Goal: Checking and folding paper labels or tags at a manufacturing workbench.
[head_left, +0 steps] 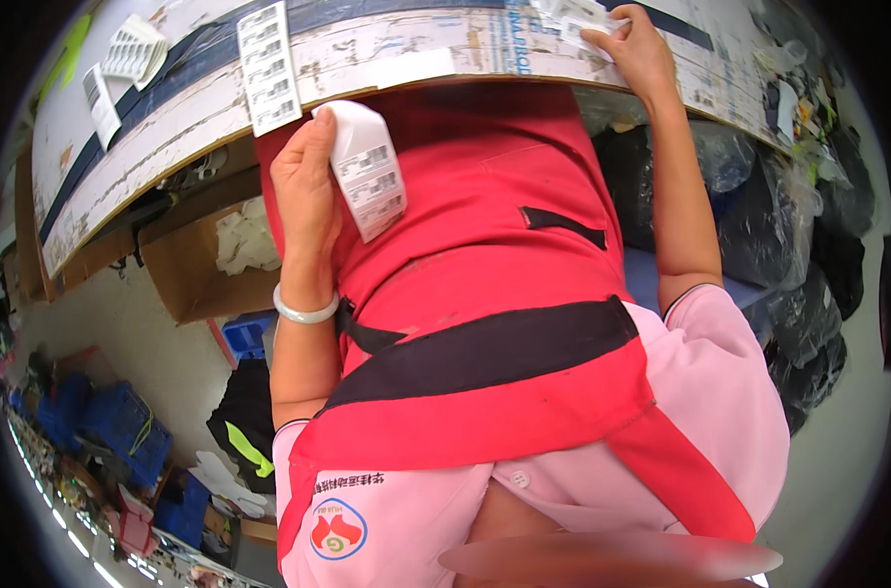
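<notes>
My left hand (308,181) is closed on a strip of white labels (369,174), thumb at its top edge. The strip curls over and hangs in front of the red apron, its printed rows showing. At the table's far side, my right hand (646,57) has thumb and forefinger drawn together at a pile of small white pieces (575,14). A pale bit shows between those fingertips, too small to name. Just beyond my left hand, another label strip (268,69) lies flat across the table's near edge.
The worn white table (181,132) carries a fanned stack of labels (135,51) and a single label strip (101,106) at left. Below it stands an open cardboard box (186,274) with crumpled paper. Plastic-wrapped dark bags (759,211) crowd the right side. Blue crates (127,426) sit at lower left.
</notes>
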Demonstrator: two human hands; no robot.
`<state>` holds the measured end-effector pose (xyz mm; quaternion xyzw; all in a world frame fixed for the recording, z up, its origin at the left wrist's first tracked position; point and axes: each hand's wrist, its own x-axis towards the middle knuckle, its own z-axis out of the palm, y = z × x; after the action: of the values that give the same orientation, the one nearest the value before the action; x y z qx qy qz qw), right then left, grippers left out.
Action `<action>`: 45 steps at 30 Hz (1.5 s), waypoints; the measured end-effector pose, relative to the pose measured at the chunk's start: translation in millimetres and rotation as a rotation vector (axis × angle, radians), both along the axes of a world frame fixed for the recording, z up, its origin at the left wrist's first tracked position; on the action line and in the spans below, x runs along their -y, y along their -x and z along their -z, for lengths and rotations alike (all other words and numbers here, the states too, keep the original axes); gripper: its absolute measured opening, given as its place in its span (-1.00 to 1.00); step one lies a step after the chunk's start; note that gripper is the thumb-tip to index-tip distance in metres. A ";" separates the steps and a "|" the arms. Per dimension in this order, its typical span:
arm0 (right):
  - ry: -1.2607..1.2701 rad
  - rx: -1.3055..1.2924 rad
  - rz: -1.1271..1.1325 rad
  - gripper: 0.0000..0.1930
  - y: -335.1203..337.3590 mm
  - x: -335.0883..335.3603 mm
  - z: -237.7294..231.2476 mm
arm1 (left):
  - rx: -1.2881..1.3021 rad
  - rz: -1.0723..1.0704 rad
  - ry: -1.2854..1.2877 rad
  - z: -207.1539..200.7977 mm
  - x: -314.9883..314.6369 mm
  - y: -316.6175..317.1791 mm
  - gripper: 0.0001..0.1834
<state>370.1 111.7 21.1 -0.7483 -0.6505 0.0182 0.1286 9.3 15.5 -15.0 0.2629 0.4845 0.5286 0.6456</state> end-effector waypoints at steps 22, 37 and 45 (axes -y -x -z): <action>0.619 -1.411 -0.416 -0.85 174.0 79.5 9.2 | -0.316 0.483 -0.134 -22.3 3.9 23.5 -0.71; 0.503 -1.151 -0.241 -0.82 130.8 13.7 11.0 | -0.241 0.346 -0.095 2.3 -0.1 17.5 -0.45; 0.581 -1.176 -0.204 -0.84 135.6 7.4 10.6 | -0.241 0.339 -0.118 8.5 0.5 11.8 -0.49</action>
<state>234.5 104.3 10.5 -0.5526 -0.5082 0.6103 0.2528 -2.5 15.0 -23.5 0.4396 0.4752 0.4046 0.6460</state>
